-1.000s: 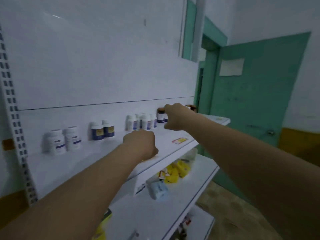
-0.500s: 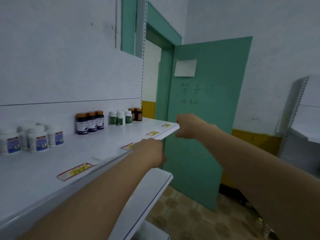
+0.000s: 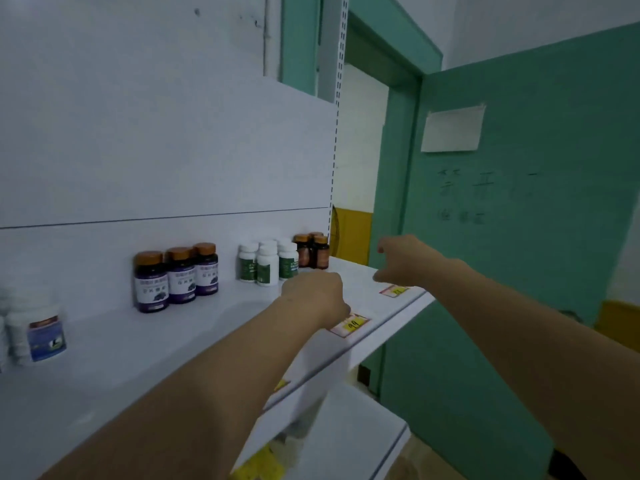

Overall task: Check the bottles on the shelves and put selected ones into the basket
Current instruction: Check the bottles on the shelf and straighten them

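The bottles stand in groups along the back of the top shelf [image 3: 114,341], all upright. Three dark purple bottles [image 3: 176,277] with orange-brown caps form a touching row at about 9 o'clock of the left hand [image 3: 317,296]. At its 11 o'clock is a cluster of white bottles with green labels [image 3: 266,263]; I count five caps, and more may hide behind. At its 12 o'clock, in the shelf's far corner, stand three amber bottles [image 3: 313,252]. Far off at 9 o'clock, at the frame edge, one white bottle with a blue label [image 3: 38,330] shows, with blurred white ones beside it that I cannot count.

The left hand is balled into a fist above the shelf, with nothing seen in it. The right hand [image 3: 403,261], at its 2 o'clock, hangs over the shelf's front corner, fingers curled under and likewise holding nothing visible.

Two price tags lie near the front edge: the "99" tag [image 3: 349,323] just beside the left hand at 5 o'clock, the second tag [image 3: 394,290] under the right hand. A lower shelf [image 3: 363,441] shows at 6 o'clock. A green door [image 3: 519,271] at 3 o'clock carries one white paper [image 3: 452,128].
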